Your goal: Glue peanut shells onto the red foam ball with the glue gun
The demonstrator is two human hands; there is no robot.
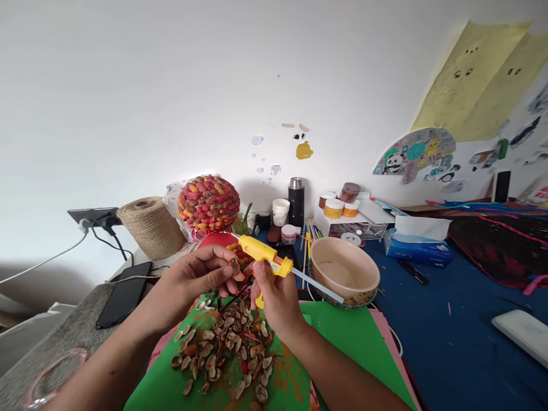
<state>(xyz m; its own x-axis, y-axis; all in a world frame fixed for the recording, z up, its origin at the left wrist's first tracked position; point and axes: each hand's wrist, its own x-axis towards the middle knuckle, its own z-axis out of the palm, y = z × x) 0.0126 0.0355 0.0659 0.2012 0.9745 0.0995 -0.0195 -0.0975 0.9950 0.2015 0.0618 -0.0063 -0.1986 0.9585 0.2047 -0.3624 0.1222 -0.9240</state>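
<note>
My right hand (278, 297) is wrapped round the handle of a yellow glue gun (263, 255), whose nozzle points up and left. A clear glue stick (317, 285) sticks out of its back end. Between the thumb and fingers of my left hand (209, 271) is a small brown peanut shell (234, 266), close to the nozzle. Below both hands, loose peanut shells (233, 342) lie scattered on a green sheet (154, 379) with orange stains. Behind my left hand stands a ball (208, 204) covered in red, orange and brown painted shells.
A beige bowl (345, 268) sits right of the glue gun. Behind are a black thermos (296, 202), a paper cup (281, 212) and paint jars (333, 209). Twine (150, 227) and a phone (124, 297) are at left, a tissue pack (417, 245) at right.
</note>
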